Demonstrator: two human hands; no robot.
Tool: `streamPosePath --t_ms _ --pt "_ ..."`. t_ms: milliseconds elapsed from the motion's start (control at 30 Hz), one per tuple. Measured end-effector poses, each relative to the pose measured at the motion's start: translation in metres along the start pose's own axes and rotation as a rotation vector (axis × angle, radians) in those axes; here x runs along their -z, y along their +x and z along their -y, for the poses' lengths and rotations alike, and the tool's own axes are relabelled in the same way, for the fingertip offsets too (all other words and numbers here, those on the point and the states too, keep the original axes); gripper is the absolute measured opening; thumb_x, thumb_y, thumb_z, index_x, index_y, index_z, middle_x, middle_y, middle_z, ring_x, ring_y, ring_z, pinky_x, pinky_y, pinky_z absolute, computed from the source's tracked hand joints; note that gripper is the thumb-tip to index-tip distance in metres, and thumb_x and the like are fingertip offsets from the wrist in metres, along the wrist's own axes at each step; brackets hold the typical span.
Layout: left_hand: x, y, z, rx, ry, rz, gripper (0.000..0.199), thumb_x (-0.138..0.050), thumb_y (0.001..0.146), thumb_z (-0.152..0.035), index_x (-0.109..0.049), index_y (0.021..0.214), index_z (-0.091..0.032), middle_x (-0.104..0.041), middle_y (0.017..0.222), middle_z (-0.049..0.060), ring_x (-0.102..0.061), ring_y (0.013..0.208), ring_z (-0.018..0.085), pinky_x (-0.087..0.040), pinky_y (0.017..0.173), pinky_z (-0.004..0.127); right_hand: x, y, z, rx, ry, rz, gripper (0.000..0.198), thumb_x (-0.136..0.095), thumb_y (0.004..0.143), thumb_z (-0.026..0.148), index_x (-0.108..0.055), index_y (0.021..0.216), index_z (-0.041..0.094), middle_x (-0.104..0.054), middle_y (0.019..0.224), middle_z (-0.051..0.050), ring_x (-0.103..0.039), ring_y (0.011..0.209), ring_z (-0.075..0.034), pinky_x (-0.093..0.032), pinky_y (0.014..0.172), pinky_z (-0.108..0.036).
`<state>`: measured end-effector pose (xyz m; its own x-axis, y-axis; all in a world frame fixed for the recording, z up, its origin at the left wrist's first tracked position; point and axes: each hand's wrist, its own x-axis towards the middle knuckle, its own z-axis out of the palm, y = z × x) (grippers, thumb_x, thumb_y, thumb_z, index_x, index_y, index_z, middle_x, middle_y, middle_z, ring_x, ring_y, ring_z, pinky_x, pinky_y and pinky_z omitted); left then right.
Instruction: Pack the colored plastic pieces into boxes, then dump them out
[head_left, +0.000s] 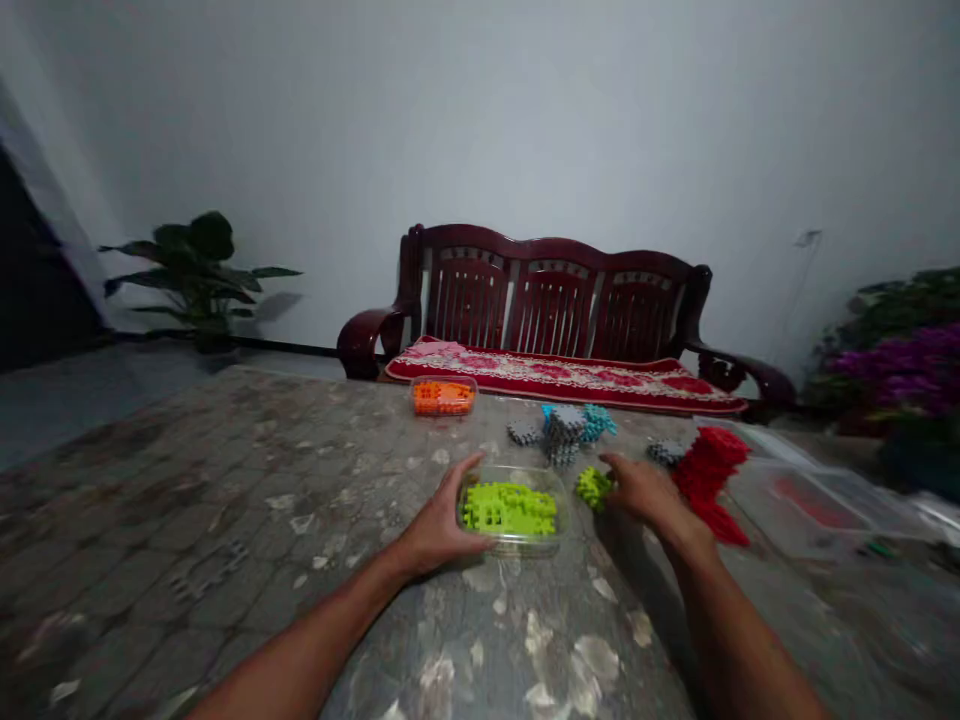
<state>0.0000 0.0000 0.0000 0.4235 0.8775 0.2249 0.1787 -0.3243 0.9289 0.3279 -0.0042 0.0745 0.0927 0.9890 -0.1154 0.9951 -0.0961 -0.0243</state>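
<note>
My left hand grips the left side of a clear plastic box, its thumb and fingers spread along the wall. Inside the box lie several lime-green notched building pieces. To the right of the box, a small group of lime-green pieces is at the fingers of my right hand. That hand reaches down over them from the right, its index finger extended; its other fingertips are partly hidden, so whether it grips the pieces is unclear.
Behind the box stand grey pieces with blue pieces beside them. A clear box of orange pieces sits farther back. Red pieces are stacked at right, near a large clear container. A wooden bench stands beyond the table.
</note>
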Motion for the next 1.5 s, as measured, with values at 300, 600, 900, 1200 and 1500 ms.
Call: streamPosePath --t_ms 300,600,900,1200,1500 --pt "0.001 0.003 0.001 -0.014 0.021 -0.008 0.109 -0.085 0.056 -0.022 -0.032 0.152 -0.024 -0.041 0.153 0.013 -0.043 0.137 0.034 -0.031 0.119 0.05 0.01 -0.008 0.008 0.201 0.288 -0.206 0.069 -0.065 0.078 0.022 -0.052 0.145 0.022 -0.071 0.127 -0.01 -0.064 0.119 -0.03 -0.047 0.099 -0.041" --pt "0.0 0.003 -0.001 -0.017 0.004 -0.007 0.11 -0.085 0.056 -0.024 -0.031 0.152 -0.023 -0.042 0.152 0.013 -0.045 0.136 0.034 -0.033 0.118 0.051 0.009 -0.031 0.055 0.536 0.395 -0.159 0.068 -0.069 0.073 0.015 -0.057 0.14 0.021 -0.067 0.133 -0.01 -0.06 0.122 -0.028 -0.045 0.106 -0.044" --pt "0.001 0.003 -0.001 -0.004 -0.002 -0.007 0.11 -0.085 0.056 -0.023 -0.03 0.152 -0.024 -0.041 0.153 0.013 -0.045 0.137 0.034 -0.032 0.118 0.052 0.018 -0.015 0.021 0.312 0.304 -0.222 0.046 -0.06 0.082 0.015 -0.068 0.126 0.018 -0.07 0.13 -0.01 -0.062 0.123 -0.027 -0.044 0.108 -0.04" --pt "0.001 0.003 -0.001 -0.012 -0.01 -0.008 0.109 -0.085 0.057 -0.025 -0.031 0.152 -0.024 -0.041 0.154 0.014 -0.045 0.137 0.034 -0.032 0.118 0.052 0.002 0.001 -0.008 0.022 0.107 -0.007 0.07 -0.072 0.076 0.029 -0.056 0.143 0.02 -0.066 0.135 -0.014 -0.062 0.123 -0.033 -0.047 0.098 -0.04" --pt "0.001 0.003 0.0 -0.007 0.0 -0.006 0.11 -0.085 0.056 -0.024 -0.03 0.152 -0.024 -0.04 0.154 0.013 -0.043 0.138 0.033 -0.031 0.12 0.051 -0.003 0.001 -0.003 -0.011 0.009 -0.009 0.071 -0.07 0.075 0.028 -0.053 0.144 0.025 -0.071 0.127 -0.011 -0.065 0.118 -0.031 -0.048 0.088 -0.036"
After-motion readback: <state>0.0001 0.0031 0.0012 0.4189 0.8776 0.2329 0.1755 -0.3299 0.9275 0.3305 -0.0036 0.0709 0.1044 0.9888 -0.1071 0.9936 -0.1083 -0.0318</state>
